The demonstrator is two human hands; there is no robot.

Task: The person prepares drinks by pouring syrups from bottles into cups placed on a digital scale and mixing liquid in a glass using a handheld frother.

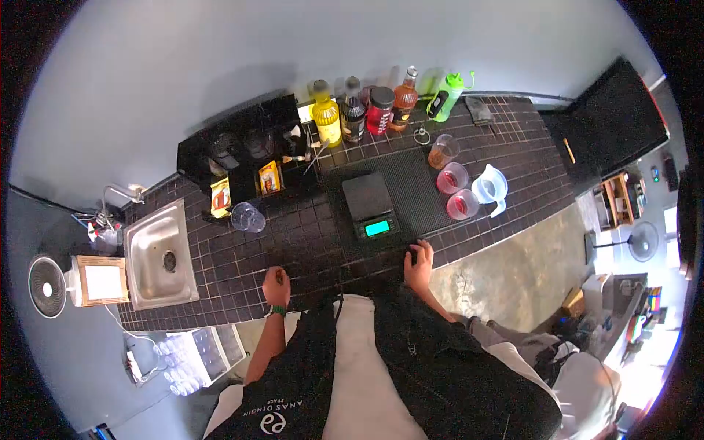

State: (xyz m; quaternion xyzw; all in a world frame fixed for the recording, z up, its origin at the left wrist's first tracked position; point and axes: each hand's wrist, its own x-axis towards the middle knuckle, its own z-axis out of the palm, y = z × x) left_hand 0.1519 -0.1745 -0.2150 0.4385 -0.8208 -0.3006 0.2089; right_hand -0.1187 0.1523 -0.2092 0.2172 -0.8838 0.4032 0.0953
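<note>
My left hand (276,287) rests at the front edge of the dark tiled counter (301,235), its fingers loosely curled in with no object showing in them. On the right, my right hand (419,267) touches the counter edge, fingers bent but apart, holding nothing. Between and beyond them a black digital scale (367,198) with a lit green display sits on a black mat (411,194). To its right stand two cups of red liquid (452,178) (462,204), a cup with brown contents (443,152) and a clear pitcher (489,186). An upturned-looking clear cup (248,218) is nearer my left hand.
Along the wall stand a yellow bottle (326,117), a dark bottle (353,114), a red jar (379,111), an amber bottle (404,100) and a green shaker (446,97). A steel sink (158,253) is at left, near a black organizer (242,150). Another person (583,381) is behind, right.
</note>
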